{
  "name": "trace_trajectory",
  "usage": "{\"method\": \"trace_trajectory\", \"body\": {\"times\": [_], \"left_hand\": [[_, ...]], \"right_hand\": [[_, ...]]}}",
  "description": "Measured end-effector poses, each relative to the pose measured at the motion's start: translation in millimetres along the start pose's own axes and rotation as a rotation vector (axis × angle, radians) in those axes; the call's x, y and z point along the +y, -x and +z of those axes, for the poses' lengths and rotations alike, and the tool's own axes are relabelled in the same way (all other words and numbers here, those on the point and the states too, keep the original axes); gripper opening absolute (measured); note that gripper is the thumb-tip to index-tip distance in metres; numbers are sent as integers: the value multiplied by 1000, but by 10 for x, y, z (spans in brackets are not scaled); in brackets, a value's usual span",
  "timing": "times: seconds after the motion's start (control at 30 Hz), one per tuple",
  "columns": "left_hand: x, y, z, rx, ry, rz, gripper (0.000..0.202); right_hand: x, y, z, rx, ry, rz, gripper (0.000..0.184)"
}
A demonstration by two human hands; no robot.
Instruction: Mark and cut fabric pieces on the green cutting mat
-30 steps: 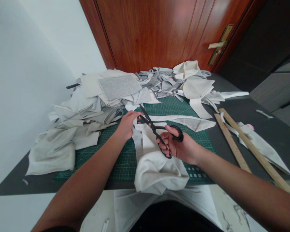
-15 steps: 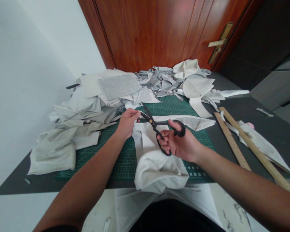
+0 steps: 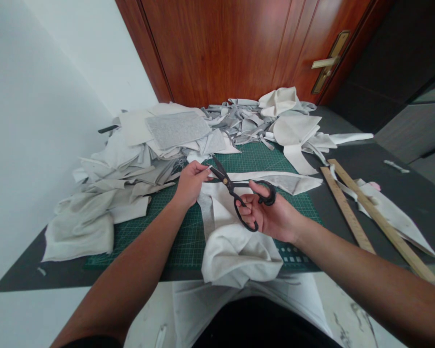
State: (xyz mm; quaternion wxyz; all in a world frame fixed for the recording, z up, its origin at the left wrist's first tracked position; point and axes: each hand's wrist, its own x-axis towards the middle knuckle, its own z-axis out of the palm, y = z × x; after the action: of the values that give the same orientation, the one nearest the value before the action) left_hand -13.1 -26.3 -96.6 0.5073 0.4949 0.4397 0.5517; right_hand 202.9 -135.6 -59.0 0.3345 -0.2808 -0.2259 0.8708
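My right hand [image 3: 264, 212] is wrapped around the handles of black scissors [image 3: 225, 181], thumb in one loop and fingers in the other. The blades are parted and point away to the left. At their tips my left hand [image 3: 192, 182] pinches the end of a small piece of white fabric [image 3: 210, 168]; how much of it lies behind the fingers is hidden. Below the scissors a bunched cream and grey cloth [image 3: 239, 256] lies over the green cutting mat [image 3: 181, 241] and reaches the table's front edge. Behind the blades stretches a long fabric strip [image 3: 275, 180].
Fabric pieces are heaped [image 3: 177, 130] at the back and left. Grey scraps [image 3: 246, 121] lie by the wooden door [image 3: 224, 48]. To the right, two wooden rulers [image 3: 348, 210] rest on the dark table [image 3: 395, 188], beside a pointed cloth piece [image 3: 402, 217].
The scissors' upper handle has come slightly down and left with my right thumb, and the blades look a little closer together. My left hand keeps its pinch in nearly the same place.
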Motion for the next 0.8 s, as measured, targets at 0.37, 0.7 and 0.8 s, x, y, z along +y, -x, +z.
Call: {"method": "trace_trajectory", "body": {"times": [0.37,0.7,0.8], "left_hand": [[-4,-15,9,12,-32,64,19],[29,11,22,21,-39,69,17],[47,22,29,15,-30,82,16]], "right_hand": [[48,-19,-16,2,32,-20,47],[89,-20,-29,26,153,-94,47],[96,-18,-34,44,188,-109,48]]}}
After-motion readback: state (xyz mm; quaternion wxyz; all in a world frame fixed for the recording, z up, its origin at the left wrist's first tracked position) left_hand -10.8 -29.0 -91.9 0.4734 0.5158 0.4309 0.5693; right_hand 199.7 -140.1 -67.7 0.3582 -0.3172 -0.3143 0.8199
